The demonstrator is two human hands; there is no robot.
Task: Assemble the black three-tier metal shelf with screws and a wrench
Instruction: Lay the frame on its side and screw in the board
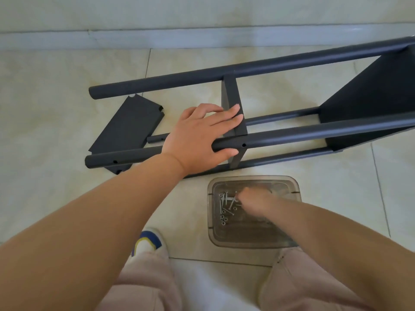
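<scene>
Shelf frame (280, 140): two tiers fitted, third panel (125, 124) loose beside it. Left hand (202, 135) grips a post; right hand (253, 198) in screw box (292, 221), grip unclear.

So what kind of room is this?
Probably a room in a home: a tiled floor with a baseboard, and the shelf frame lying on it beside a clear screw tub.

Pale glossy tiled floor (56, 122) with thin dark grout lines. Grey-white skirting strip (157, 38) along wall base at top. White shoe with blue and yellow trim (149, 242) at bottom centre. Pinkish trouser legs (143, 286) at lower edge.
</scene>
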